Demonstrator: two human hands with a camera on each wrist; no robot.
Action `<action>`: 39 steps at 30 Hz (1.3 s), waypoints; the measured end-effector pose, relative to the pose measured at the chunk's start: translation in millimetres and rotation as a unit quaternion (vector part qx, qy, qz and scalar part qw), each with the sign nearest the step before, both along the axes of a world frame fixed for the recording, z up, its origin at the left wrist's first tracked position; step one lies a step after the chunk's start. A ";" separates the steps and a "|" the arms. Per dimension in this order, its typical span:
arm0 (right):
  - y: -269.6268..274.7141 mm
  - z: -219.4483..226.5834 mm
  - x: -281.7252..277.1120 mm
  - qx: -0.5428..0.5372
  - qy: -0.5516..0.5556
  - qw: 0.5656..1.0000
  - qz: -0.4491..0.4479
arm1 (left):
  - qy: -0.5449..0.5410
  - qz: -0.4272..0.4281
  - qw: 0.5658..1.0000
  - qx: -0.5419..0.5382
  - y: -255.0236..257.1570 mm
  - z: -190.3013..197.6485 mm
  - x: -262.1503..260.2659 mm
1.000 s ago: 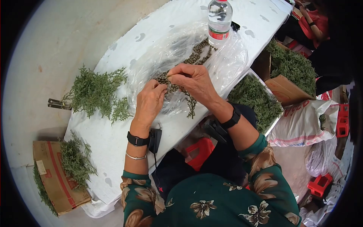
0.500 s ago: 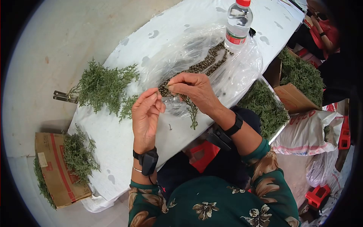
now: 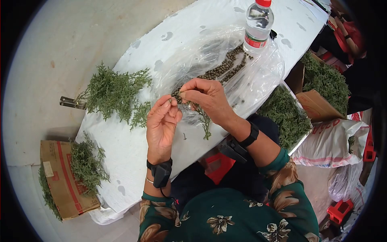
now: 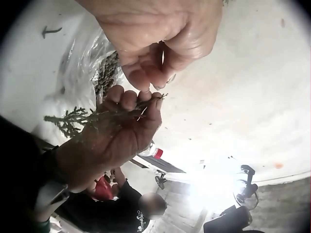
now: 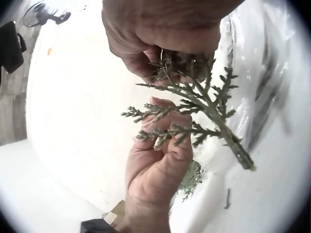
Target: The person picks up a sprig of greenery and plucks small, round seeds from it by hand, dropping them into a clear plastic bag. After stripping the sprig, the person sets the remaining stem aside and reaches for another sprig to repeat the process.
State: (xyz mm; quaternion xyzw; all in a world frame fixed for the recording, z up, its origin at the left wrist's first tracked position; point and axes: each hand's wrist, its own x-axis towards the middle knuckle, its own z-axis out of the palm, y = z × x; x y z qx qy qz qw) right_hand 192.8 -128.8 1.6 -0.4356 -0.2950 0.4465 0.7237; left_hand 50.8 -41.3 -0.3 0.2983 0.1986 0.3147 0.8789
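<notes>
My right hand (image 3: 211,101) pinches a green cypress-like sprig (image 3: 205,123) between thumb and fingers. In the right wrist view the sprig's bare cut stem (image 5: 240,153) points away from that hand and its side twigs spread out. My left hand (image 3: 161,127) faces it palm up, thumb and fingertips brought together round a tiny green bit, close to the right fingertips. Behind the hands lies a clear plastic bag (image 3: 181,60) spread on the white-covered table (image 3: 129,161), with many small round brown balls (image 3: 217,72) on it.
A water bottle (image 3: 258,26) stands at the bag's far end. Loose sprigs (image 3: 113,92) lie at the left. Sprigs fill a cardboard box (image 3: 66,177) at the front left and boxes (image 3: 318,105) at the right, beside a white sack (image 3: 328,141). Another person (image 3: 350,40) sits far right.
My left hand has drawn back from the bag and turned palm up, fingertips together. The right hand keeps its pinch on the sprig. The head view has shifted slightly.
</notes>
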 end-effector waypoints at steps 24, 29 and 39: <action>-4.0 4.8 -15.8 0.035 -0.227 0.968 -0.103 | 0.021 0.008 0.995 0.098 -8.6 3.5 1.6; -4.8 4.6 -16.1 0.044 -0.228 0.967 -0.102 | 0.023 0.006 0.994 0.104 -10.9 6.1 2.8; -4.6 4.0 -16.7 0.061 -0.193 0.976 -0.083 | 0.017 0.031 0.993 0.110 -13.0 5.2 4.6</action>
